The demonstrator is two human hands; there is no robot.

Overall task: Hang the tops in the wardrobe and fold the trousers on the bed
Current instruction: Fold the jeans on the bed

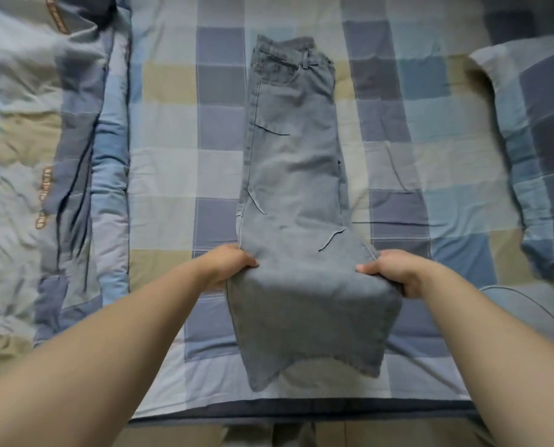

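Grey-blue jeans (293, 162) lie lengthwise down the middle of the checked bed sheet (172, 175), folded leg on leg, waistband at the far end. My left hand (228, 264) grips the left edge of the legs and my right hand (393, 271) grips the right edge, both at about knee height. The part between my hands is lifted off the sheet, and the hem end hangs down toward the bed's near edge.
A bunched checked duvet (43, 156) fills the left side of the bed. A pillow (536, 150) in the same pattern lies at the right. A thin cable (527, 304) curves across the sheet near my right forearm. The bed's front edge (301, 411) runs along the bottom.
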